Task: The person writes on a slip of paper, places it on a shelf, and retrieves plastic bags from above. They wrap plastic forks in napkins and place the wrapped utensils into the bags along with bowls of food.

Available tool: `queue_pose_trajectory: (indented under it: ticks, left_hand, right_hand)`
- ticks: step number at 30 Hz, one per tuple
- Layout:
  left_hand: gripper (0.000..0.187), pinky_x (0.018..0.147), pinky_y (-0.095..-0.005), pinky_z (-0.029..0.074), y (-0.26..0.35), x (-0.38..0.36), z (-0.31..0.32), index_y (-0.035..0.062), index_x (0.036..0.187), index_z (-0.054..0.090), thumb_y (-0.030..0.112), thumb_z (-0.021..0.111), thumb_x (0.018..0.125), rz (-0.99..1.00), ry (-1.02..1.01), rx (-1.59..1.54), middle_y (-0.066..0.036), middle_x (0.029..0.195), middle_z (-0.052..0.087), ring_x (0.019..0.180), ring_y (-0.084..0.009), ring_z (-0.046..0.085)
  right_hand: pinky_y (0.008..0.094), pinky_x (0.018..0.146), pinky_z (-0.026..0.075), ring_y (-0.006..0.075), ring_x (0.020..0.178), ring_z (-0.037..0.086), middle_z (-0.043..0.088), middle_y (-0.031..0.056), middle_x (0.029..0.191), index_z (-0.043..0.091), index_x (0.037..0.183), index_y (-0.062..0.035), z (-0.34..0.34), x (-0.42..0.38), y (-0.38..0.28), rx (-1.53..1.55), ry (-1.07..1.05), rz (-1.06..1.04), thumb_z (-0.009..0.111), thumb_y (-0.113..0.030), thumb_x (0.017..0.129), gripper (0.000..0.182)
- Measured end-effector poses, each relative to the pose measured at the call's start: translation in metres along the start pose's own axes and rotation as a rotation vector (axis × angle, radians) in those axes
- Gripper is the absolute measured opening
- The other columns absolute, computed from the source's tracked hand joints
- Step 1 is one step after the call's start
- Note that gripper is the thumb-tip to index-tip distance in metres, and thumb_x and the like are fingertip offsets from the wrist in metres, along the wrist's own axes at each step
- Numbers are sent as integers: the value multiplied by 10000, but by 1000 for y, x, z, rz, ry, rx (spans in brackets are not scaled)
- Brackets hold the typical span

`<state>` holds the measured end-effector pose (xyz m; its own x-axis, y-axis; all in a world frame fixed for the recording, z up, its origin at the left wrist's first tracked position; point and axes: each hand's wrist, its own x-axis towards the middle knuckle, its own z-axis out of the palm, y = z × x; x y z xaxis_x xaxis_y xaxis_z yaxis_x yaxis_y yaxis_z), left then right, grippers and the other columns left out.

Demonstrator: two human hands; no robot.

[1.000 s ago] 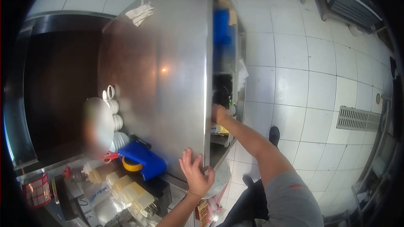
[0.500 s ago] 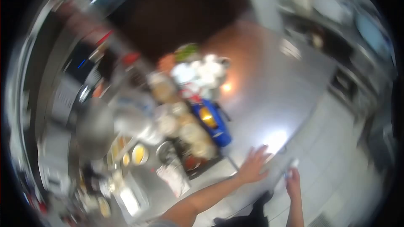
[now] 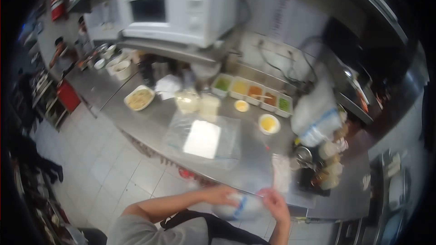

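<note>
Low in front of my body, just off the counter's front edge, is a clear plastic bag [image 3: 252,209] with a blue strip. My left hand [image 3: 221,196] is closed on its left side, next to the blue strip. At the upper right of the bag, the fingers of my right hand [image 3: 275,205] are bent in a pinch at its edge, somewhat blurred. Beyond my hands, a white sheet-like block [image 3: 202,139] lies on a clear plastic sheet or bag [image 3: 231,138] on the steel counter [image 3: 150,124].
White tubs of chopped toppings [image 3: 259,93] line the wall, near bowls of yellow food [image 3: 269,124]. A dish of pale food [image 3: 139,98] sits left. A microwave [image 3: 177,9] stands on a shelf above. Jars [image 3: 329,174] and a folded cloth [image 3: 281,172] are right. People [image 3: 66,56] stand far left.
My view has swung left from the large steel table to the counter. My left hand, spread before, now grips the bag. My right hand has come close to it, at the bag's other side.
</note>
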<state>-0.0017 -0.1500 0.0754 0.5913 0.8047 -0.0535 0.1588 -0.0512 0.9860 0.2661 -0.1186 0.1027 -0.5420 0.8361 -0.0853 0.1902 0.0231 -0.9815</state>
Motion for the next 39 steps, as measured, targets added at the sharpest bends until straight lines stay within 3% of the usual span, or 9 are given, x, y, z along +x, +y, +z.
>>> queue_pose_trajectory:
  ticks: [2, 4, 9, 11, 15, 20, 25, 34, 39]
  left_hand:
    - [328, 716, -297, 483, -9, -54, -60, 44, 998, 636, 300, 688, 801, -178, 397, 114, -75, 894, 660, 823, -134, 598]
    - [312, 712, -288, 496, -20, -94, -122, 42, 1055, 609, 239, 660, 817, -326, 825, -123, -73, 934, 651, 815, -147, 608]
    - [470, 763, -310, 500, -68, -142, -257, -8, 1146, 518, 228, 698, 782, 66, 1329, -480, -161, 1014, 605, 903, -234, 615]
    - [552, 954, -438, 376, -108, -143, -283, 0, 1208, 465, 220, 700, 759, -344, 1777, 340, -221, 1211, 487, 1173, -323, 452]
    - [731, 1015, -555, 177, -66, -67, -221, 46, 1326, 364, 229, 698, 702, -309, 1603, 885, -244, 1391, 258, 1261, -389, 279]
    - [594, 1022, -596, 181, -33, 77, -86, 176, 1250, 496, 248, 674, 688, 318, 591, 983, -110, 1376, 326, 1314, -336, 252]
    - [231, 1079, -563, 95, -62, 153, -59, 150, 905, 680, 234, 637, 694, 420, 196, 1065, -93, 1286, 424, 1307, -292, 266]
    - [106, 918, -534, 263, -59, 104, -172, 157, 651, 612, 207, 705, 645, 455, 682, 677, -60, 956, 546, 1025, -263, 477]
    - [74, 785, -420, 441, -103, 25, -317, 82, 775, 614, 117, 639, 715, 11, 1221, 940, -112, 884, 581, 922, -316, 561]
  right_hand:
    - [306, 648, 457, 156, 730, 570, 582, 32, 841, 579, 1086, -13, 10, 54, 29, -11, 386, 44, 598, -190, 855, 291]
    - [390, 728, 469, 304, 795, 595, 603, 126, 847, 566, 1137, -6, -1, 86, 59, -928, 831, -70, 612, -200, 816, 377]
    - [442, 712, 444, 361, 781, 573, 580, 182, 864, 623, 937, 19, -21, 102, 103, -1177, 941, 100, 608, -161, 792, 231]
    - [420, 700, 454, 346, 792, 589, 591, 191, 850, 621, 694, 31, -26, 102, 101, -1070, 968, 111, 629, -144, 752, 185]
    - [421, 690, 467, 349, 720, 600, 601, 187, 757, 613, 741, 2, -34, 101, 84, -966, 883, 179, 668, -163, 726, 175]
    - [429, 675, 446, 336, 713, 566, 566, 176, 741, 586, 745, 6, -8, 112, 75, -648, 569, 56, 652, -100, 712, 129]
    - [414, 661, 423, 341, 714, 523, 527, 152, 726, 582, 736, -16, 9, 106, 107, -912, 537, -224, 634, -72, 710, 80]
    - [417, 713, 420, 343, 793, 527, 535, 164, 841, 555, 835, -21, -9, 128, 83, -1139, 1009, 117, 631, -39, 667, 186]
    - [442, 825, 419, 355, 937, 534, 569, 177, 945, 578, 906, -24, 70, 243, 13, -852, 516, -377, 561, 18, 687, 224]
